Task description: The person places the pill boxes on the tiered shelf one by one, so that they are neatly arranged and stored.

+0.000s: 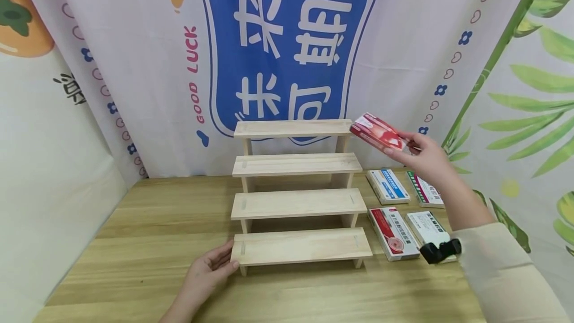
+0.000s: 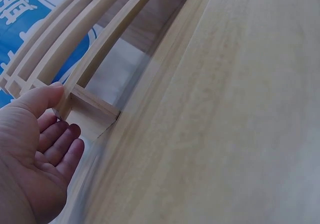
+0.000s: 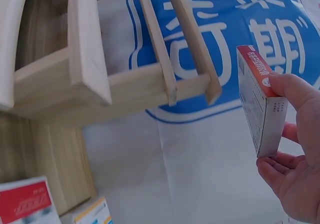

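A red and white medicine box is held up in the air by my right hand, close to the right end of the top step. In the right wrist view, thumb and fingers pinch the box by its near end, its printed side facing left. My left hand holds the left end of the lowest step of a four-tier wooden display stand. The left wrist view has the thumb on the step's corner and the other fingers bent below it.
Right of the stand lie several medicine boxes on the wood-grain table: a blue and white one, a red and white one, a green and magenta one and a whitish one. A printed cloth hangs behind.
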`<control>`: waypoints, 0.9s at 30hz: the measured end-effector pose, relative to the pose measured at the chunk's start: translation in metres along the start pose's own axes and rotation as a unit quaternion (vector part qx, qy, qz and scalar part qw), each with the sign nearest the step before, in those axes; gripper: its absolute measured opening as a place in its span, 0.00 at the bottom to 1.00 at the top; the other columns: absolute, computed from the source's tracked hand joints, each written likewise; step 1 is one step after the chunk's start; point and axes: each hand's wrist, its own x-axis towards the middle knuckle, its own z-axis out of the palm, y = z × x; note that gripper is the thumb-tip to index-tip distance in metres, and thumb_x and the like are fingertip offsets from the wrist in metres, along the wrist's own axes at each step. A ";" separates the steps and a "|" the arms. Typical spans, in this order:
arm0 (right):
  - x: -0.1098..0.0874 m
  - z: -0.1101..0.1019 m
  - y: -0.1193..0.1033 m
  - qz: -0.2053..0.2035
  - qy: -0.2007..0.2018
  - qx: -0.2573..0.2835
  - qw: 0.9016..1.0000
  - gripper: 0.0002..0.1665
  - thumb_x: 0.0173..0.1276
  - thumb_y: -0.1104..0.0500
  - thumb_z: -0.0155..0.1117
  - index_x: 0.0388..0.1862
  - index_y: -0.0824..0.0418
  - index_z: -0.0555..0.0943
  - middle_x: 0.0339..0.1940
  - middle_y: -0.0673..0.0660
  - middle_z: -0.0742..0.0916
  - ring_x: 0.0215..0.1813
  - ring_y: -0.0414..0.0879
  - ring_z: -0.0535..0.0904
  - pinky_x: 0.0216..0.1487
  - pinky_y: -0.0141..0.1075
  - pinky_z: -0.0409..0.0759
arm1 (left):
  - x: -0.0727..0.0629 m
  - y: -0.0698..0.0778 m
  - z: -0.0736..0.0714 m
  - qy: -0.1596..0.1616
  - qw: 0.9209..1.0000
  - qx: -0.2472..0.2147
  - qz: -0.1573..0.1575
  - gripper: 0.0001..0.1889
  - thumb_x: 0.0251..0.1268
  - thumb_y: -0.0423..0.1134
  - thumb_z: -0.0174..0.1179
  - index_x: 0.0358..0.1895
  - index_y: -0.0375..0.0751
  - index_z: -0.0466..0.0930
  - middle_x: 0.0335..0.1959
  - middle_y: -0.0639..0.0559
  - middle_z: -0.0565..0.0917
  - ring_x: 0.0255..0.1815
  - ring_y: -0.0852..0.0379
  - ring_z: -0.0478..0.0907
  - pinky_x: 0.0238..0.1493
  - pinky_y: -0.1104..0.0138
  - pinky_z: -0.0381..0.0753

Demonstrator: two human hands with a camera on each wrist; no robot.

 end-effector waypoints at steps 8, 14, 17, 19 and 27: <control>0.029 0.022 -0.045 -0.033 -0.028 0.007 0.999 0.51 0.61 0.30 0.63 0.75 0.56 0.64 0.73 0.65 0.69 0.71 0.63 0.65 0.67 0.62 0.72 | 0.001 -0.001 0.000 0.001 1.000 -0.001 0.001 0.29 0.58 0.29 0.68 0.63 0.24 0.71 0.66 0.33 0.73 0.63 0.40 0.76 0.55 0.70 0.84; 0.047 0.045 -0.071 -0.051 -0.052 0.032 0.997 0.46 0.62 0.37 0.67 0.73 0.56 0.66 0.65 0.62 0.76 0.63 0.56 0.70 0.61 0.52 0.77 | 0.001 -0.001 0.001 0.001 1.000 -0.003 -0.002 0.29 0.58 0.29 0.68 0.63 0.25 0.71 0.66 0.34 0.74 0.62 0.40 0.77 0.54 0.70 0.84; 0.055 0.058 -0.084 -0.057 -0.061 0.033 0.996 0.45 0.61 0.38 0.68 0.72 0.56 0.67 0.62 0.60 0.77 0.59 0.54 0.71 0.58 0.48 0.78 | 0.000 -0.001 0.001 0.001 1.000 -0.003 -0.001 0.29 0.58 0.29 0.68 0.62 0.25 0.71 0.65 0.33 0.74 0.62 0.39 0.77 0.54 0.69 0.84; 0.059 0.067 -0.093 -0.058 -0.068 0.038 0.995 0.45 0.60 0.38 0.69 0.72 0.55 0.68 0.61 0.59 0.77 0.58 0.53 0.71 0.57 0.46 0.78 | 0.000 -0.001 0.001 0.004 1.000 0.000 -0.001 0.28 0.58 0.30 0.68 0.62 0.25 0.72 0.65 0.33 0.74 0.62 0.40 0.77 0.54 0.70 0.84; 0.069 0.096 -0.121 -0.066 -0.083 0.022 0.994 0.44 0.58 0.37 0.70 0.70 0.53 0.70 0.63 0.57 0.77 0.59 0.52 0.72 0.60 0.48 0.79 | -0.001 0.000 0.000 0.007 1.000 -0.002 -0.003 0.28 0.57 0.30 0.69 0.62 0.26 0.73 0.65 0.34 0.75 0.61 0.42 0.78 0.53 0.73 0.83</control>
